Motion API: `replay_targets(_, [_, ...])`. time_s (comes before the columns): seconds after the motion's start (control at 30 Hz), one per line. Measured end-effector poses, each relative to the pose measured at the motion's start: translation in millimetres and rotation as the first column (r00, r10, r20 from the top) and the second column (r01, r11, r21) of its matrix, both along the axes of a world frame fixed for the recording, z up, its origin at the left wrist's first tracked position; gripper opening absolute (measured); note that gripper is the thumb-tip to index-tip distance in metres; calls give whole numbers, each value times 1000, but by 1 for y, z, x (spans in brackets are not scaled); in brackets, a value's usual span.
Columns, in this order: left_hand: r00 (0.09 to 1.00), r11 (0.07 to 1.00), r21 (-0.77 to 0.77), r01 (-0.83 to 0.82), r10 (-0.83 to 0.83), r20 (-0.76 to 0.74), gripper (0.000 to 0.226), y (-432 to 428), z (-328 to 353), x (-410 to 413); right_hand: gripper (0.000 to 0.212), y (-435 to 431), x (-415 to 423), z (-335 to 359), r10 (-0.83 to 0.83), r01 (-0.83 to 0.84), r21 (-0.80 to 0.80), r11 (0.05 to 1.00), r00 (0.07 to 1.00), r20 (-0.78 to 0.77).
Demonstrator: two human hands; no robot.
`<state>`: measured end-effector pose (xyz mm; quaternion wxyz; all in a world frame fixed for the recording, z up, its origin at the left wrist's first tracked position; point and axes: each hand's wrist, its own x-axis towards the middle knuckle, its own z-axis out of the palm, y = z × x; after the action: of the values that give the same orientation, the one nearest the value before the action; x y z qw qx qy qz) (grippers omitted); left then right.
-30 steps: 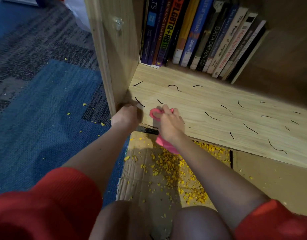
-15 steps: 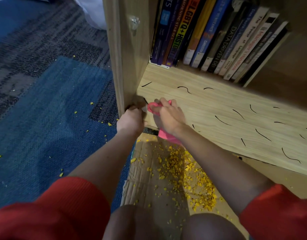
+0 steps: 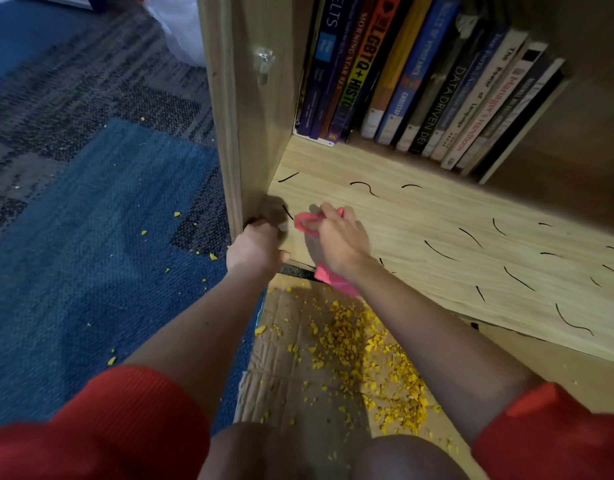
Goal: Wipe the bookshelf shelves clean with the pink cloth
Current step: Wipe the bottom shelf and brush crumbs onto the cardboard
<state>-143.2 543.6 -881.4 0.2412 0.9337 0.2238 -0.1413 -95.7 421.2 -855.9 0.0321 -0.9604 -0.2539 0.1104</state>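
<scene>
The wooden shelf board [image 3: 419,223] of the bookshelf carries several short black curved marks. My right hand [image 3: 336,240] grips the pink cloth [image 3: 303,223] bunched at the front left of the board; a tail of the cloth hangs below my wrist over the front edge. My left hand [image 3: 258,249] sits at the shelf's front left corner, fingers curled around the edge by the side panel [image 3: 260,140]. Its fingertips are partly hidden.
A row of upright books [image 3: 412,81] fills the back of the shelf. Below the front edge lies a cardboard sheet [image 3: 288,386] covered with yellow crumbs [image 3: 371,355]. Blue and grey carpet [image 3: 91,209] with stray crumbs spreads to the left. My knees are at the bottom.
The view has shifted so the shelf sits further right and lower. My right hand with the cloth has edged slightly back onto the board; my left hand stays at the corner.
</scene>
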Motion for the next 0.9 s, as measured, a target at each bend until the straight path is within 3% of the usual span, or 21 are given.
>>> replay_targets(0.07, [1000, 1000, 12, 12, -12, 8, 44, 0, -1, 0, 39, 13, 2, 2, -57, 57, 11, 998, 998, -14])
replay_targets(0.2, [1000, 1000, 2, 22, -22, 9, 40, 0, -2, -1, 46, 9, -14, -9, 61, -61, 12, 998, 998, 6])
replay_targets(0.33, [1000, 1000, -8, 11, -11, 20, 42, 0, -2, 0, 38, 8, 6, -1, -70, 70, 14, 997, 998, -7])
replay_targets(0.47, [1000, 1000, 14, 16, -16, 8, 43, 0, 0, 0, 51, 11, -12, -8, 83, -83, 13, 996, 997, -3])
replay_targets(0.6, [1000, 1000, 8, 10, -10, 7, 41, 0, 1, 1, 41, 16, 5, -1, -71, 72, 32, 997, 997, -17])
replay_targets(0.73, [1000, 1000, 14, 3, -3, 6, 43, -1, -1, 1, 43, 18, -3, -12, 37, -37, 44, 998, 999, -14])
replay_targets(0.9, [1000, 1000, -2, 4, -4, 13, 43, 1, -3, 1, 40, 26, 14, -4, -46, 46, 41, 998, 999, -15])
